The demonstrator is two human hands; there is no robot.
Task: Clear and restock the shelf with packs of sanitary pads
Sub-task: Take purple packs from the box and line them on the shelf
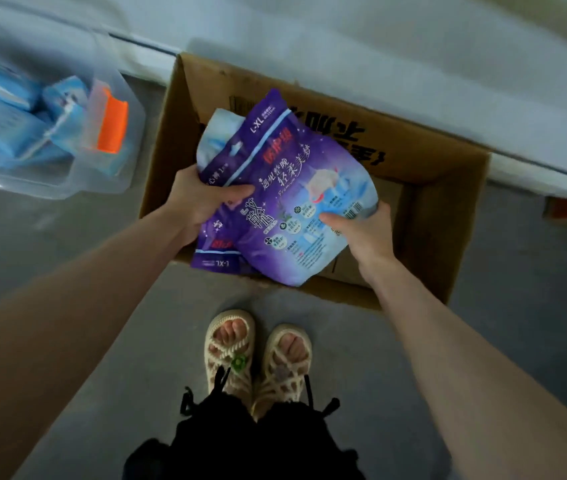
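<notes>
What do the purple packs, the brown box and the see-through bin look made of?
Purple packs: thin plastic film, it seems, glossy, going by the sheen and soft creases.
Brown box: cardboard, matte, with stiff flat walls and dark printed lettering.
See-through bin: probably rigid clear plastic, since the blue packs show through its wall.

Purple pad packs (pixel 285 188) above carton (pixel 441 237)
</notes>
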